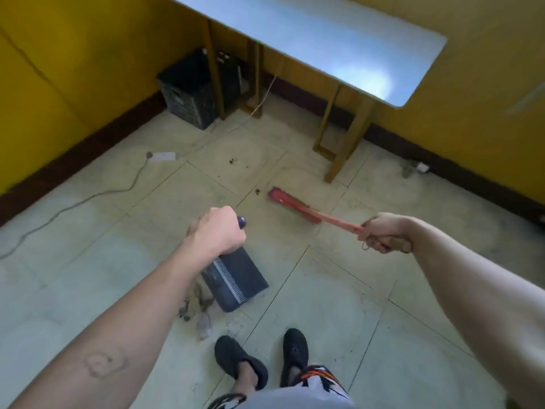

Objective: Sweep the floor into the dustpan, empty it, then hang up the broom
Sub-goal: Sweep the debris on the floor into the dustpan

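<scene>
Sweeping looked half done: left hand (pixel 219 231) clenched round the dustpan (pixel 240 278) handle, right hand (pixel 382 231) clenched round the red broom (pixel 295 206), litter (pixel 197 305) and dirt specks (pixel 234 160) lay unswept, emptying and hanging not yet done.

I see mustard-yellow painted walls (pixel 73 69) meeting in a corner, edged by a dark brown skirting board (pixel 88 149). On the pale, dusty tiled floor (pixel 339 305) stands a wooden-legged desk with a glossy white top (pixel 309 33) catching light. A black plastic crate (pixel 188 93) sits beneath it.
</scene>
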`<state>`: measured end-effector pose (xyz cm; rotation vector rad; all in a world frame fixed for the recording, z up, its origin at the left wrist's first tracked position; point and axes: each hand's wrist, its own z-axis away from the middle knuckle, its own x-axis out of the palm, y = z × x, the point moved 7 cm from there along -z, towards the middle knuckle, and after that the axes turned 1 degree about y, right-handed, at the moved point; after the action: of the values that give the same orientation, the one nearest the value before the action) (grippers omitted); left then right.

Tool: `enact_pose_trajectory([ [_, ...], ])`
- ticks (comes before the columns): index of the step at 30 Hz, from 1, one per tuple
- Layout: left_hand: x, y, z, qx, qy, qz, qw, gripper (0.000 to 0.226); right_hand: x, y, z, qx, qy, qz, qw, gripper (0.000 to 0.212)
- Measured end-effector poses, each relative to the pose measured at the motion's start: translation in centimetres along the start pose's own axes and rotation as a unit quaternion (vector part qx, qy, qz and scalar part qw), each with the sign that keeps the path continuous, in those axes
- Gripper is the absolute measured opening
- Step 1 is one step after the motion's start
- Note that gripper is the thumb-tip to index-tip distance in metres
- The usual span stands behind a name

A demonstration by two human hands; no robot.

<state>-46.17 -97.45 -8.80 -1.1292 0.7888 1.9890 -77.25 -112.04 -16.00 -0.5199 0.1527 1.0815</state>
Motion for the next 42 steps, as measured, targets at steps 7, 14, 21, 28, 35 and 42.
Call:
enact_pose_trajectory([
  [7,2.9,10.6,-1.4,0.057,0.009,-0.035,0.998,0.012,-6.8,12.7,0.3,0.060,0.105,-0.093,0.988,0.009],
  [14,5.1,20.8,-1.2,0.146,0.024,-0.066,0.987,0.011,-10.8,24.2,1.5,0.128,0.157,-0.279,0.939,0.008],
  [21,8.3,27.9,0.3,0.197,0.005,-0.107,0.975,0.013,-10.5,34.7,2.0,0.190,0.160,-0.387,0.888,0.026],
  [28,10.1,31.3,0.5,0.233,-0.010,-0.142,0.962,0.016,-5.9,39.1,1.4,0.241,0.089,-0.295,0.920,0.019],
  [35,11.1,30.1,0.7,0.245,-0.032,-0.157,0.956,0.018,-2.5,38.2,-0.4,0.289,0.079,-0.141,0.944,0.040],
  [42,9.4,25.0,0.4,0.241,-0.022,-0.144,0.960,0.009,1.8,34.7,1.6,0.290,0.049,-0.046,0.955,0.062],
])
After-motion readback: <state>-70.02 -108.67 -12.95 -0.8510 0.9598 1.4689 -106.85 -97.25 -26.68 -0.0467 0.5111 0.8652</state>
